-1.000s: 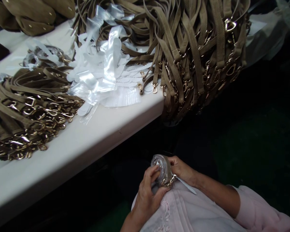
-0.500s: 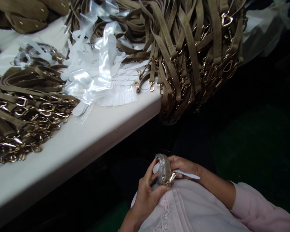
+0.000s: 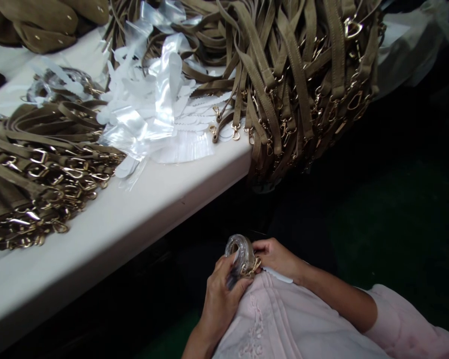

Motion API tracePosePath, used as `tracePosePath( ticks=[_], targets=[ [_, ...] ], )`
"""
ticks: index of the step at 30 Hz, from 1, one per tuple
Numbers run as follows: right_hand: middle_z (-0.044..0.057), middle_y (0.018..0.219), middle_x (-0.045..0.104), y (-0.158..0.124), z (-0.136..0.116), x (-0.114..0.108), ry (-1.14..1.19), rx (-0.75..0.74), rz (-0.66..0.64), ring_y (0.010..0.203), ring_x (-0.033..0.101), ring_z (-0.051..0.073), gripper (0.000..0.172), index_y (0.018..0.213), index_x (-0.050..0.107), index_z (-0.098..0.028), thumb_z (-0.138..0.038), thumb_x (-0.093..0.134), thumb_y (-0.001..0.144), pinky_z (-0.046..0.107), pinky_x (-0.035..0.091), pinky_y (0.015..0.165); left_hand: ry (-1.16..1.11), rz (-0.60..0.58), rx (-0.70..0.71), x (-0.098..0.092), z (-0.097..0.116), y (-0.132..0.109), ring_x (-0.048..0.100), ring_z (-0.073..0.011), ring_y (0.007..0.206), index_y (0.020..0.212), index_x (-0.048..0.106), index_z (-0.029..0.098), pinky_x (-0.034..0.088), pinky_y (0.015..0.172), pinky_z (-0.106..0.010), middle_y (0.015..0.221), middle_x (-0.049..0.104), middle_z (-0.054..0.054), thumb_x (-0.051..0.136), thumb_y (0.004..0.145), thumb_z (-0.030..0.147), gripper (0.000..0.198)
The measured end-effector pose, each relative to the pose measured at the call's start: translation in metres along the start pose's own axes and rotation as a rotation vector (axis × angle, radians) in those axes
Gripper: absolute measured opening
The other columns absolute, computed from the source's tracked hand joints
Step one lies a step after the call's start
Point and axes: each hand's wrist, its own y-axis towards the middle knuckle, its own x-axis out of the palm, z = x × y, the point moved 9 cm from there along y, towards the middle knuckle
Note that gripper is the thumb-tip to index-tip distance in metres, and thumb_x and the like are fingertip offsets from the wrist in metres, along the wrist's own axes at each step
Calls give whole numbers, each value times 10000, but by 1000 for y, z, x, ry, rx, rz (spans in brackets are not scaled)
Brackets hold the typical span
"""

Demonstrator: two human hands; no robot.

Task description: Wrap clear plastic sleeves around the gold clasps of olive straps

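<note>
Clamped a round, clear-plastic-wrapped coil of brown strap in the grip of the left hand before the pale pink shirt, presumably against unrolling, and apparently steadied its side with the right hand, closure too hidden to tell.

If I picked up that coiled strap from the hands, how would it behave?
The coiled strap would probably feel bendy rather than stiff, as the similar loose straps droop over the table. Its shiny clear plastic may make it slippery. The gold-coloured metal hardware at one edge would likely stop it rolling smoothly.
</note>
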Motion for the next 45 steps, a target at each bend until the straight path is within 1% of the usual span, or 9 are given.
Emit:
tracePosePath(
  ticks=[4, 8, 15, 23, 29, 33, 36, 41, 45],
  targets=[
    [11, 654, 670, 15, 2, 2, -31, -5, -36, 626, 586, 126, 286, 745, 743, -114, -326, 849, 585, 237, 462, 625, 195, 53, 242, -6, 8, -4, 597, -271, 1197, 1314, 565, 231, 436, 1096, -476, 1201, 685, -78, 697, 840, 243, 492],
    [12, 644, 670, 30, 16, 15, 81, 125, -165, 617, 604, 135, 276, 745, 734, -112, -234, 832, 518, 291, 512, 717, 264, 78, 284, -7, 7, -3, 593, -284, 1211, 1369, 518, 239, 434, 1101, -504, 1228, 676, -87, 679, 855, 243, 538],
    [-11, 554, 610, 43, 12, 33, -114, 64, -250, 501, 502, 69, 136, 692, 722, -104, -209, 737, 607, 178, 391, 503, 85, 39, 65, -26, -7, -5, 654, -257, 1058, 1135, 676, 230, 521, 971, -388, 1128, 700, -57, 716, 825, 325, 327],
    [-10, 586, 589, 43, 8, 56, -322, -82, -347, 510, 511, 69, 336, 728, 699, -119, -453, 715, 754, 176, 392, 491, -128, 100, -239, -35, -29, -21, 651, -226, 978, 1115, 654, 216, 493, 883, -317, 1058, 719, -21, 699, 827, 387, 338],
    [-29, 646, 597, 34, -1, 76, -285, -52, -429, 518, 508, 63, 265, 913, 668, -124, -332, 714, 756, 165, 411, 498, -10, 207, -225, -46, -23, -29, 642, -220, 960, 1120, 612, 215, 475, 887, -330, 1057, 681, -41, 624, 880, 438, 328],
    [28, 955, 675, 17, -8, 92, -129, -5, -599, 822, 627, 130, 500, 1118, 623, -144, -252, 817, 670, 194, 492, 693, 36, 228, -211, -52, -21, -35, 648, -207, 900, 1077, 609, 218, 494, 838, -319, 995, 672, -36, 590, 903, 428, 273],
    [37, 953, 673, 18, -5, 90, -87, 10, -582, 833, 623, 134, 514, 1057, 630, -122, -345, 861, 655, 206, 487, 726, 96, 238, -209, -51, -24, -38, 649, -209, 864, 1062, 603, 208, 510, 810, -328, 956, 664, -42, 572, 913, 416, 257],
    [-31, 715, 612, 32, 7, 80, -160, -4, -480, 578, 505, 65, 488, 898, 637, -119, -468, 862, 642, 169, 397, 534, 174, 264, -173, -48, -26, -37, 638, -232, 945, 1098, 585, 201, 511, 865, -375, 1026, 642, -76, 524, 941, 385, 249],
    [12, 845, 681, 35, 8, 84, -110, -32, -517, 719, 607, 108, 504, 959, 663, -124, -491, 845, 666, 202, 475, 670, 205, 290, -130, -48, -23, -36, 623, -239, 999, 1079, 594, 213, 505, 901, -396, 1074, 631, -82, 518, 948, 357, 209]
  ],
)
